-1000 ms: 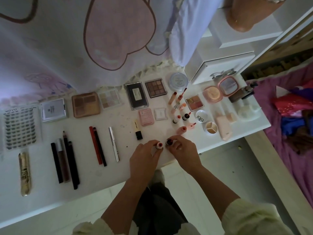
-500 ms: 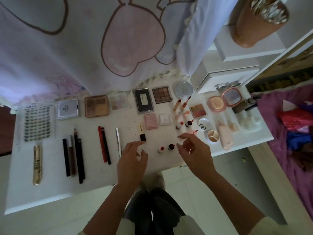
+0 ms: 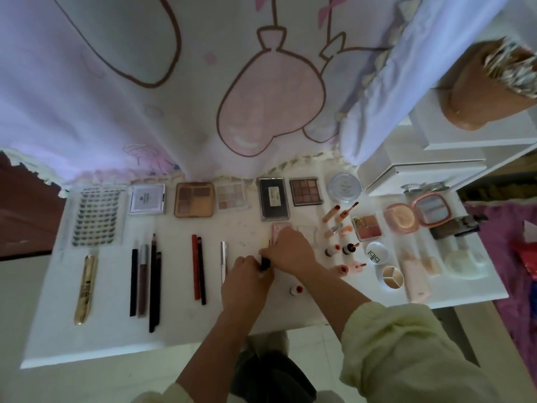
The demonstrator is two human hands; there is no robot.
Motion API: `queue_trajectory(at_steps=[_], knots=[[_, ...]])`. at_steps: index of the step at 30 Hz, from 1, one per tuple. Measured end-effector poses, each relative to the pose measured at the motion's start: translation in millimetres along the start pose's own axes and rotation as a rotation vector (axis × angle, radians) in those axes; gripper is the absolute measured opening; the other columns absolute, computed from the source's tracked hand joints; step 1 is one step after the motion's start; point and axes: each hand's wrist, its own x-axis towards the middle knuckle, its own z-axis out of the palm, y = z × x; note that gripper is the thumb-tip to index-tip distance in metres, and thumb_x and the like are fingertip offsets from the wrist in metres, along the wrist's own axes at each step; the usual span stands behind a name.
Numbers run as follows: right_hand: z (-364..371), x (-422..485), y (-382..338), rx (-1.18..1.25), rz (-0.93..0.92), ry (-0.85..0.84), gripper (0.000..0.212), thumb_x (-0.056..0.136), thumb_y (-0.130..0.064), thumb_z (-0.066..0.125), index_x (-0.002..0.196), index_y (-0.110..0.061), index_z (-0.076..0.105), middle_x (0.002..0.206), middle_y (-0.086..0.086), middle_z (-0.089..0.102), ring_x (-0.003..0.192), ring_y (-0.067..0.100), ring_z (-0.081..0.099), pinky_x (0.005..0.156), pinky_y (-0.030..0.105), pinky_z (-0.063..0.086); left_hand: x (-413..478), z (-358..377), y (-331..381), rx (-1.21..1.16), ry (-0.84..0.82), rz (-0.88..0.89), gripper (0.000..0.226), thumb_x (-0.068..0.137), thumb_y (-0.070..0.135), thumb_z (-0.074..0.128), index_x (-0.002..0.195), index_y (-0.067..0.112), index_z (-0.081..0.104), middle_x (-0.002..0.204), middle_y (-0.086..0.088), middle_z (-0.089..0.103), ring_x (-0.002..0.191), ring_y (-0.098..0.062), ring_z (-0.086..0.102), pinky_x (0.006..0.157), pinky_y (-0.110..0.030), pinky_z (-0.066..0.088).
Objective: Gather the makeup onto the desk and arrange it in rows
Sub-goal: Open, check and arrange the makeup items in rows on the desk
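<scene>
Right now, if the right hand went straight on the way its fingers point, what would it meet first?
The right hand points left; beyond the black tube it holds, probably the silver stick, though it may just miss.

light: dim | wall: cartoon-print cloth (image 3: 174, 112) | floor: pale tiles (image 3: 87, 382) | right: purple bedding (image 3: 502, 286)

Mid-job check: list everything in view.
desk: one, white, centre
curtain: one, white-pink, behind desk
lash tray: one, clear, far left
gold tube: one, gold, front left
palettes: five, brown, pale, black, silver, back row
liners: six, black, brown, red, front row
silver pen: one, silver, left of hands
lip tubes: several, pink-red, right of hands
compacts and jars: several, pink-white, right end
black tube: one, black, between hands
swab cup: one, brown, top right
left hand: grips black tube
right hand: fingers on tube's far end
</scene>
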Motion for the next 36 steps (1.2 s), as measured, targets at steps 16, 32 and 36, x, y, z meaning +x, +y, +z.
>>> queue_trajectory(at_steps=[16, 32, 36], knots=[[-64, -29, -11, 0.353, -0.118, -0.471, 0.029, 0.082, -0.028, 0.073, 0.077, -0.001, 0.064, 0.058, 0.005, 0.058, 0.049, 0.012, 0.051, 0.053, 0.021, 0.043, -12, -70, 3, -0.76, -0.047, -0.176, 0.032, 0.099, 0.041, 0.044, 0.104, 0.018, 0.067, 0.093, -0.001, 0.071, 0.075, -0.011, 0.063, 0.063, -0.019, 0.045], [-130, -77, -4, 0.431, -0.291, -0.429, 0.026, 0.087, -0.03, 0.07, 0.095, -0.005, 0.07, 0.08, 0.007, 0.075, 0.068, 0.018, 0.069, 0.063, 0.025, 0.056, -53, -97, 38, -1.03, -0.209, -0.151, 0.031, 0.091, 0.037, 0.059, 0.094, 0.009, 0.072, 0.076, -0.002, 0.07, 0.069, -0.013, 0.063, 0.066, -0.027, 0.045], [-129, -76, 0, 0.587, -0.271, -0.33, 0.034, 0.088, -0.033, 0.065, 0.095, -0.001, 0.069, 0.08, 0.014, 0.073, 0.064, 0.019, 0.069, 0.062, 0.026, 0.056, -56, -100, 38, -1.049, -0.267, -0.078, 0.03, 0.092, 0.036, 0.058, 0.102, 0.01, 0.071, 0.09, -0.004, 0.075, 0.08, -0.014, 0.069, 0.071, -0.027, 0.048]])
